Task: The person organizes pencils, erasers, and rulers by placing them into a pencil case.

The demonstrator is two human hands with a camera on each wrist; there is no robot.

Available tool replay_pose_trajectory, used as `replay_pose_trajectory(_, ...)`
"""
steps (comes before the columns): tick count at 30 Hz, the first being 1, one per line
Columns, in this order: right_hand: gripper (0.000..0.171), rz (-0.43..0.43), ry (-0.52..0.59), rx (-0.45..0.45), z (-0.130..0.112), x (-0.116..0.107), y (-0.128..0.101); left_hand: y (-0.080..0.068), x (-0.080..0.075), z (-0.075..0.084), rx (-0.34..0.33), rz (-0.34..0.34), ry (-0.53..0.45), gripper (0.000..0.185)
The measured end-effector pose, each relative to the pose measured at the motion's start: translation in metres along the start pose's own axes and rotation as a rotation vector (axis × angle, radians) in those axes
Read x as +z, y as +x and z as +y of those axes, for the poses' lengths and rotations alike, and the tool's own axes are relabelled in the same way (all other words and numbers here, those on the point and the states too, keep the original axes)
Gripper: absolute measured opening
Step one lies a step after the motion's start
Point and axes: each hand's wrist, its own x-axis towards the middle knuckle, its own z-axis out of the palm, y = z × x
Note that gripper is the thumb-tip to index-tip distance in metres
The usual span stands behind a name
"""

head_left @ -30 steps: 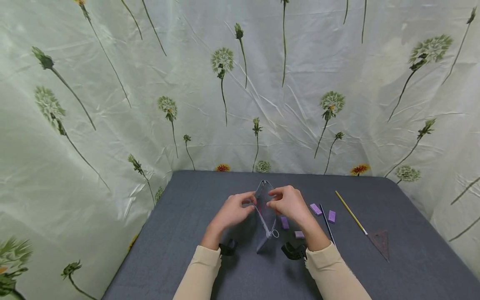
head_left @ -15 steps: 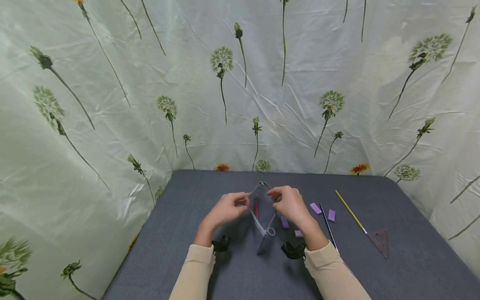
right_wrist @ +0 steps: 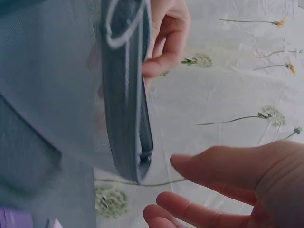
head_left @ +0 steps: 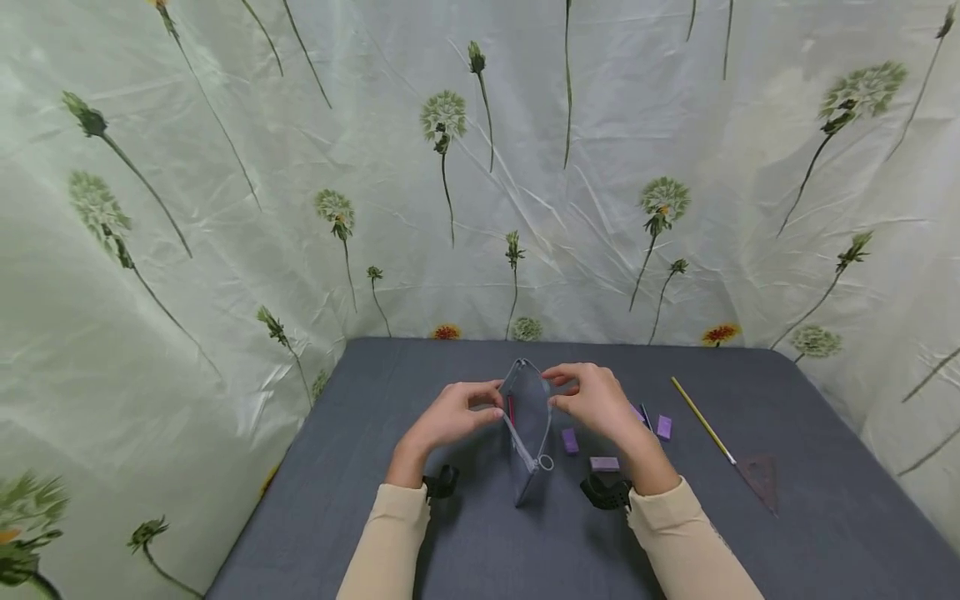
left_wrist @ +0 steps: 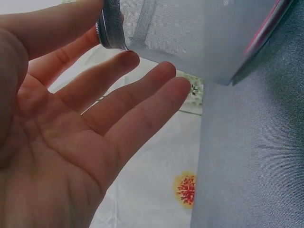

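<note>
A translucent grey mesh zip pouch (head_left: 531,421) stands on edge on the dark grey table (head_left: 480,542), its mouth facing up. A red pen (head_left: 512,408) shows inside it. My left hand (head_left: 480,404) pinches the left rim of the mouth between thumb and forefinger. In the left wrist view its other fingers (left_wrist: 142,99) lie straight under the pouch (left_wrist: 204,33). My right hand (head_left: 577,387) hovers at the right rim. In the right wrist view its fingers (right_wrist: 199,213) are spread and apart from the pouch (right_wrist: 123,95).
Right of the pouch lie purple erasers (head_left: 570,440) (head_left: 604,463) (head_left: 663,427), a dark pen (head_left: 645,415), a yellow pencil (head_left: 701,419) and a brown set square (head_left: 761,482). A floral sheet (head_left: 450,167) hangs behind and beside the table.
My right hand has let go of the pouch's right rim and drawn slightly up and to the right. The mouth, pulled wide half a second ago, has narrowed. My left hand keeps its pinch.
</note>
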Motion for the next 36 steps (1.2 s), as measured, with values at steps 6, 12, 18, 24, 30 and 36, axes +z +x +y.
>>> replay_pose_trajectory(6,0.049,-0.038,-0.031,0.024,0.005,-0.024,-0.007,0.001,-0.002,0.000,0.023,0.019,-0.003,0.005)
replay_pose_trajectory(12,0.053,-0.061,-0.108,0.021,0.021,-0.040,-0.017,0.001,-0.002,-0.005,0.043,0.025,-0.032,0.010)
replay_pose_trajectory(18,0.053,-0.058,-0.176,0.035,0.047,-0.045,-0.034,0.003,0.001,-0.009,0.032,0.039,-0.052,0.009)
replay_pose_trajectory(24,0.046,-0.028,-0.224,0.063,0.071,-0.046,-0.055,0.002,0.001,-0.005,-0.051,0.008,-0.111,0.009)
replay_pose_trajectory(30,0.049,-0.032,-0.271,0.139,0.096,-0.048,-0.071,0.000,-0.002,0.000,-0.104,-0.027,-0.126,0.017)
replay_pose_trajectory(36,0.057,-0.028,-0.264,0.176,0.117,-0.043,-0.079,-0.001,-0.001,0.004,-0.094,-0.038,-0.127,0.019)
